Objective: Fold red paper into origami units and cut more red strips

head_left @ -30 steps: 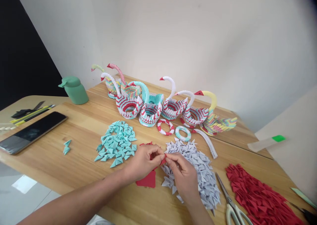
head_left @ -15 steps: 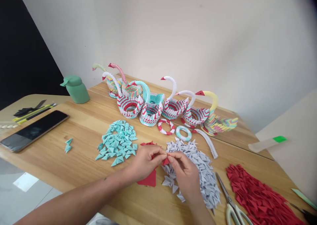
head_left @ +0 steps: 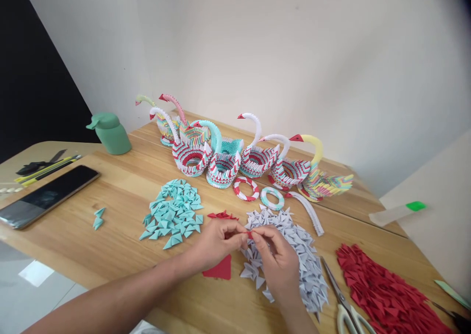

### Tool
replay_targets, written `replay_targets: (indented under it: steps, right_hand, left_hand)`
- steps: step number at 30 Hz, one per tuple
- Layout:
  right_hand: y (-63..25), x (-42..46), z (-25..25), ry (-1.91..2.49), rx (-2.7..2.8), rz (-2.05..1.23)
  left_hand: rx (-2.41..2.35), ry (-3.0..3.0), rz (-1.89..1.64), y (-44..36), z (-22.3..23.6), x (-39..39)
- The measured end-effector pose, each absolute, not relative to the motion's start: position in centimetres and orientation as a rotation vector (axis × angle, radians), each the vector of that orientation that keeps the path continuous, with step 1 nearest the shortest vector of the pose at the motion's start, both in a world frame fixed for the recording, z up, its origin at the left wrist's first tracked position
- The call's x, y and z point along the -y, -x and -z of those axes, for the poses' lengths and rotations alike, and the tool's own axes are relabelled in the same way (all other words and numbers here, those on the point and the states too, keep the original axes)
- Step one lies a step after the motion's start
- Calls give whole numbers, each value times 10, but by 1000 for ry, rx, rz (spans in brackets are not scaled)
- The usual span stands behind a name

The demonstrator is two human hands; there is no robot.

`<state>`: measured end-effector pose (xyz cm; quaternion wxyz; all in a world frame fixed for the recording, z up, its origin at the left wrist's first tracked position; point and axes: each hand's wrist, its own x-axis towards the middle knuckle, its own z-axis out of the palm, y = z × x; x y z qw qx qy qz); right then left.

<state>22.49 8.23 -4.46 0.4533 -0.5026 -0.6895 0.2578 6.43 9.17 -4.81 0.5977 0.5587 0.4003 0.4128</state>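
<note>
My left hand (head_left: 215, 242) and my right hand (head_left: 277, 260) meet over the wooden table (head_left: 121, 236), both pinching a small red paper piece (head_left: 249, 234) between fingertips. Under the hands lie red paper sheets (head_left: 220, 270) and a pile of white folded triangles (head_left: 298, 255). A few red folded pieces (head_left: 222, 216) lie just beyond my left hand. A heap of turquoise folded triangles (head_left: 172, 214) sits to the left.
Several modular paper swans (head_left: 235, 157) stand in a row at the back, with two paper rings (head_left: 246, 189) before them. Scissors (head_left: 344, 299) and a red triangle pile (head_left: 382, 292) lie right. A phone (head_left: 46, 196), pens and a green bottle (head_left: 109, 134) sit left.
My hands have drawn slightly nearer to me, and the fingers keep working the small red piece, which now shows less between the fingertips.
</note>
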Motion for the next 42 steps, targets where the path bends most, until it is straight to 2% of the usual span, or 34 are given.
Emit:
replay_targets:
  steps: [10,17,21,27,34,42]
  right_hand:
    - [-225,-85,48,1176,1737,-624]
    - [-225,-85,51,954,1933,-324]
    - [-227,-85,53,909,1977,-277]
    - [-226,-84,46,961,1880,-352]
    - [-231,-86,38,1043,1819,-529]
    - [-230,-85,39,1103,1733,-771]
  left_hand:
    - [-950,-1305,-983,-64,45,-92]
    - [-937,-1029,-948,-63,50,-97]
    - [-779,-886,-897,-60,48,-98]
    - [-818,-1114,-920,-58,50,-96]
    - [-1058,-1660,-1141,-59,46,-91]
    - [-982,-1917,-1383,-59,48,-91]
